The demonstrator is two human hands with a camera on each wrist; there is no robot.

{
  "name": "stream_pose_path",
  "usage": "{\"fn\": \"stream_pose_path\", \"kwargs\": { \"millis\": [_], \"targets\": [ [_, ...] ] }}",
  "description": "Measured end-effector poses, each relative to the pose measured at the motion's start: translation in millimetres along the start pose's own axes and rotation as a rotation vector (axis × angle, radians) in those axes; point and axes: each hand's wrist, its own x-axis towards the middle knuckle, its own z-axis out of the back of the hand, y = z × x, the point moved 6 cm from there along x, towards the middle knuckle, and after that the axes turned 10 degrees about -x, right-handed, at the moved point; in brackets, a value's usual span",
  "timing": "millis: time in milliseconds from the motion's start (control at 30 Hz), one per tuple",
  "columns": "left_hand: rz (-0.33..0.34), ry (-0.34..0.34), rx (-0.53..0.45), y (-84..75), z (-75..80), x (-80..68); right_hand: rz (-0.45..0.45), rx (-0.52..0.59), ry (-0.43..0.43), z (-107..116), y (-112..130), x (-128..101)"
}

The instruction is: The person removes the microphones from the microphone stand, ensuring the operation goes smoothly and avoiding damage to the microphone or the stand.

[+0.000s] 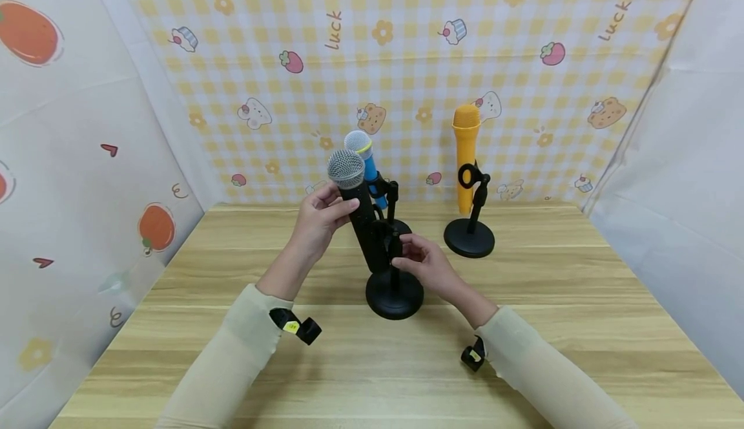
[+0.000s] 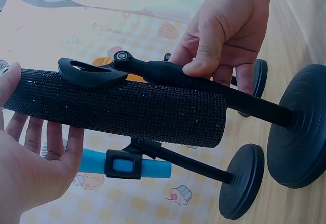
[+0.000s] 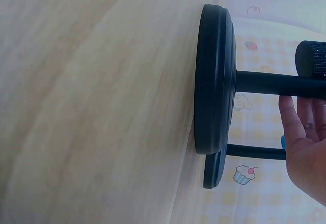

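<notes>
Closest to me are the person's two pale beige sleeves [image 1: 232, 358], each with a small black strap clip at the wrist, stretched over the broad light wooden table [image 1: 581, 325]. Around the table hangs a yellow checked cloth backdrop [image 1: 407, 61] printed with cupcakes, bears and strawberries, with white sheets bearing orange fruit to the left.

In the middle of the table stands a black desk stand with a round heavy base [image 1: 394, 294]. Leaning in its clip is the black microphone with a glittery textured body and silver mesh head [image 1: 356, 204], tilted so the head points up and to the left. The left hand [image 1: 318, 217] wraps its fingers and thumb around the upper body just under the mesh head. From the left wrist view the body lies across that palm, the clip ring sitting on top of it. The right hand [image 1: 423, 260] grips the stand's upright post just below the clip, thumb pressed on the front.

Just behind is a second black stand holding a blue microphone with a silver mesh head [image 1: 363, 157], also leaning. Well off to the right stands a third black stand [image 1: 469, 235] carrying an orange-yellow microphone [image 1: 466, 157], held nearly upright.
</notes>
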Motion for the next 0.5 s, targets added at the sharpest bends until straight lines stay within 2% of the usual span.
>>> {"fn": "stream_pose_path", "kwargs": {
  "millis": [500],
  "targets": [
    [-0.028,0.034,-0.034,-6.3,-1.1,0.3,0.001,0.012,0.006,-0.5,-1.0,0.5]
  ]
}}
